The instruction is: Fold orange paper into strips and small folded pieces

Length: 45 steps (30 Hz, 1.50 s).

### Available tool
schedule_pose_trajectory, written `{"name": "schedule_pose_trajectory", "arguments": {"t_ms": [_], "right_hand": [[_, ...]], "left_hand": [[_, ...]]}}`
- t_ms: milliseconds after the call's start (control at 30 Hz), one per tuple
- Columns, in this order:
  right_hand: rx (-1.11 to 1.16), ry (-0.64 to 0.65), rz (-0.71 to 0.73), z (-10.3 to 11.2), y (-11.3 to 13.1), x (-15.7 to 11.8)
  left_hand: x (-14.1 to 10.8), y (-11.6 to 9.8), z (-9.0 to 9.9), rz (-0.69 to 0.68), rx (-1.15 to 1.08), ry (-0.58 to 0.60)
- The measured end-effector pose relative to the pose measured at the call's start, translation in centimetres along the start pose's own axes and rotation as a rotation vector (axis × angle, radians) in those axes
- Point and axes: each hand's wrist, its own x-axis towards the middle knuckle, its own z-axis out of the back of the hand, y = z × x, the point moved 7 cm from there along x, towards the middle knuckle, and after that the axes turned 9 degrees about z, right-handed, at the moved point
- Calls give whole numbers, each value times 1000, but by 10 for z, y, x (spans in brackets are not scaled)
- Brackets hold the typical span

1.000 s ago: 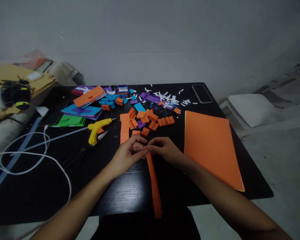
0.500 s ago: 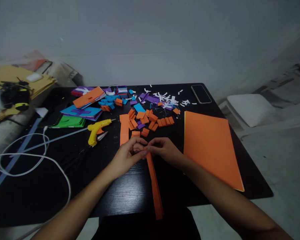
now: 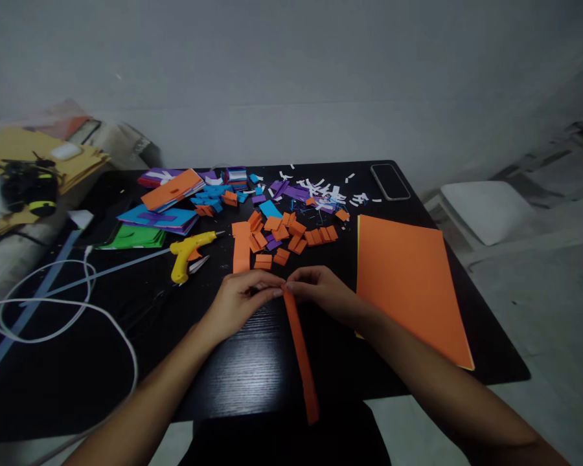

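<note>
A long, narrow orange paper strip (image 3: 301, 359) hangs from my fingertips down past the table's front edge. My left hand (image 3: 245, 301) pinches its top end from the left, thumb below the fingers. From the right, my right hand (image 3: 320, 291) pinches the same end, the fingertips of both hands almost meeting. Just beyond my hands lie several small folded orange paper pieces (image 3: 274, 226). A flat orange paper strip (image 3: 241, 252) lies beyond my left hand, its near end close to the knuckles.
Left of my hands lies a yellow glue gun (image 3: 187, 252), with a white cable (image 3: 111, 317) looping nearby. Stacked orange sheets (image 3: 408, 285) lie under my right forearm's side. White paper scraps (image 3: 325, 191) and a phone (image 3: 390, 182) lie at the back.
The hanging strip's two layers, spread slightly apart before, now look pressed together as one narrow band. My left fingers have straightened and drawn a little closer together at its top.
</note>
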Motion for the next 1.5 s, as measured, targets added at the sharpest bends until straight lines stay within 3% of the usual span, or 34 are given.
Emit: {"name": "schedule_pose_trajectory", "arguments": {"t_ms": [267, 633, 933, 1500], "right_hand": [[-92, 7, 51, -3, 4, -1], [-231, 3, 123, -2, 4, 0], [-203, 29, 110, -4, -1, 1], [-87, -21, -15, -3, -11, -3]], "left_hand": [[1, -1, 1, -150, 87, -34], [3, 4, 1, -106, 92, -15], [4, 8, 1, -76, 86, 5], [2, 5, 3, -148, 137, -28]]}}
